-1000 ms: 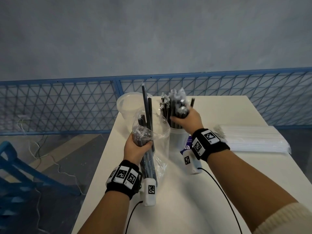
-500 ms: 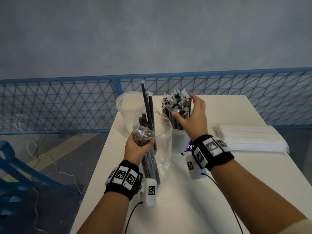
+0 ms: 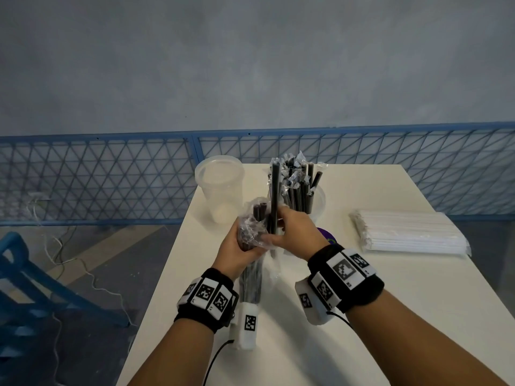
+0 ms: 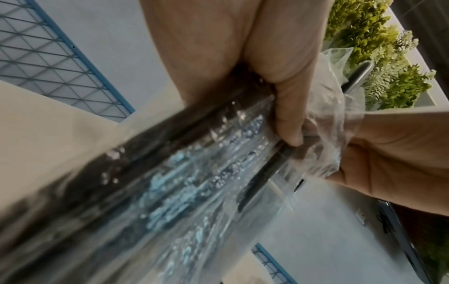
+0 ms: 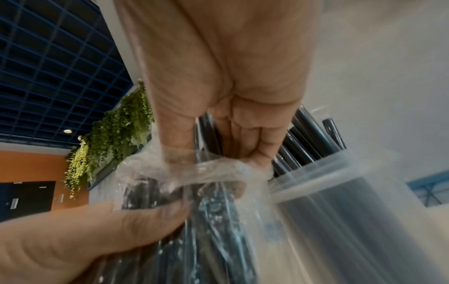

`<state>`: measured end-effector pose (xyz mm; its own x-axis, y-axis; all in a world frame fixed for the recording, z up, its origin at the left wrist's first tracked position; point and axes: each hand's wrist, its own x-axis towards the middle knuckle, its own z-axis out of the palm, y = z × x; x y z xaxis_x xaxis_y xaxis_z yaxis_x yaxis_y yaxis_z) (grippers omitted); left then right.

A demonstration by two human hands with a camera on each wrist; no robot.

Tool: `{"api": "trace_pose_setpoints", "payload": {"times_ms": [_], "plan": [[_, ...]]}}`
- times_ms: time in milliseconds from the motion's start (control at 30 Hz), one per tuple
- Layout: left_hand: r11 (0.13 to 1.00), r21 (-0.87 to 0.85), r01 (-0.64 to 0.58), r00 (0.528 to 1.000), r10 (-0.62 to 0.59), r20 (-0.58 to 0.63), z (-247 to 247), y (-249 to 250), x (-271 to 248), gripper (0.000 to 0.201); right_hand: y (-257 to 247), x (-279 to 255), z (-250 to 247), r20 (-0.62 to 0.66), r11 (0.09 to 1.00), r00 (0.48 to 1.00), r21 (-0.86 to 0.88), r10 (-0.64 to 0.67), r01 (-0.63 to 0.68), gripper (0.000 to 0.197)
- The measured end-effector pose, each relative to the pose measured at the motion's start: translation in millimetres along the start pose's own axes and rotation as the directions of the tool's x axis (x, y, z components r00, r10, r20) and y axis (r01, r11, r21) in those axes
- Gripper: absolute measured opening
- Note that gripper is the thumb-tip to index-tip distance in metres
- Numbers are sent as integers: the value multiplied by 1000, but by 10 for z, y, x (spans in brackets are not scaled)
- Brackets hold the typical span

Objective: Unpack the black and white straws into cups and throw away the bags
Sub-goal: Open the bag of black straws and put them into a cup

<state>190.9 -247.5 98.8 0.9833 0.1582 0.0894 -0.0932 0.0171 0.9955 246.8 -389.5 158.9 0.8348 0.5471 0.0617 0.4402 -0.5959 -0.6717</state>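
My left hand (image 3: 246, 242) grips a clear plastic bag (image 3: 252, 277) of black straws upright above the table's left side; the left wrist view shows its thumb (image 4: 289, 115) pressed on the crinkled bag (image 4: 194, 182). My right hand (image 3: 282, 227) has come against it and curls round the tall black straws (image 3: 275, 190) that stick out of the bag's mouth. In the right wrist view its fingers (image 5: 245, 138) close on those straws at the bag's mouth (image 5: 206, 173). Just behind stands a clear cup (image 3: 319, 203) that holds several wrapped black straws (image 3: 296, 188).
An empty clear cup (image 3: 220, 185) stands at the table's far left corner. A sealed pack of white straws (image 3: 409, 232) lies on the right of the white table (image 3: 362, 316). A blue mesh fence (image 3: 111, 179) runs behind; a blue frame (image 3: 25, 288) stands on the floor left.
My right hand left the straws in the cup, moved left to the bag and took hold of the tall straws sticking out. The left hand kept its grip on the bag.
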Motion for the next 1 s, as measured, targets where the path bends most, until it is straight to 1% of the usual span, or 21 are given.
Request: {"api": "trace_pose_setpoints", "payload": {"times_ms": [67, 133, 233, 300, 367, 433, 500, 533, 600, 667, 700, 767, 800, 900, 933, 1000], "plan": [[1000, 2, -6, 1000, 6, 26, -12, -12, -36, 65, -13, -43, 25, -20, 997, 999, 76, -28, 30, 53], [1000, -10, 7, 999, -7, 39, -38, -19, -75, 75, -21, -64, 62, -12, 992, 999, 119, -38, 39, 52], [1000, -9, 15, 994, -14, 105, -66, -42, -110, 95, 49, -28, 171, 122, 983, 992, 185, -25, 2, 60], [999, -24, 29, 988, -25, 152, -62, -41, -135, 104, 81, -15, 235, 205, 983, 979, 181, 1, -38, 64], [999, -25, 25, 981, -19, 193, -61, -53, -162, 108, 102, -4, 280, 238, 984, 971, 172, 1, -43, 62], [999, -29, 21, 974, -14, 226, -71, -68, -182, 113, 103, -20, 308, 252, 971, 968, 228, 11, -70, 53], [997, -52, 51, 966, -36, 257, -80, -83, -188, 129, 113, -54, 342, 276, 914, 961, 383, 25, -134, 42], [996, -71, 61, 962, -40, 269, -81, -86, -186, 136, 125, -71, 366, 283, 875, 958, 454, 36, -167, 41], [992, -110, 69, 967, -39, 251, -77, -92, -171, 141, 149, -97, 436, 261, 802, 963, 559, 72, -211, 45], [989, -127, 78, 979, -51, 198, -72, -100, -155, 139, 166, -107, 498, 210, 730, 968, 638, 141, -244, 55], [988, -127, 87, 983, -64, 174, -69, -94, -155, 136, 176, -105, 526, 174, 702, 969, 668, 176, -248, 54], [993, -68, 98, 987, -88, 136, -66, -90, -147, 124, 189, -100, 547, 99, 680, 970, 697, 222, -227, 48], [995, -25, 98, 987, -94, 129, -65, -99, -148, 113, 196, -96, 538, 60, 685, 970, 697, 235, -209, 46], [993, 73, 92, 990, -99, 105, -55, -154, -132, 66, 226, -68, 481, -27, 700, 964, 693, 263, -172, 35], [992, 87, 89, 991, -97, 88, -58, -170, -122, 55, 229, -65, 453, -35, 686, 963, 709, 268, -165, 34], [994, 78, 83, 995, -86, 46, -66, -186, -109, 41, 212, -68, 385, -43, 648, 964, 748, 264, -144, 37]]}}
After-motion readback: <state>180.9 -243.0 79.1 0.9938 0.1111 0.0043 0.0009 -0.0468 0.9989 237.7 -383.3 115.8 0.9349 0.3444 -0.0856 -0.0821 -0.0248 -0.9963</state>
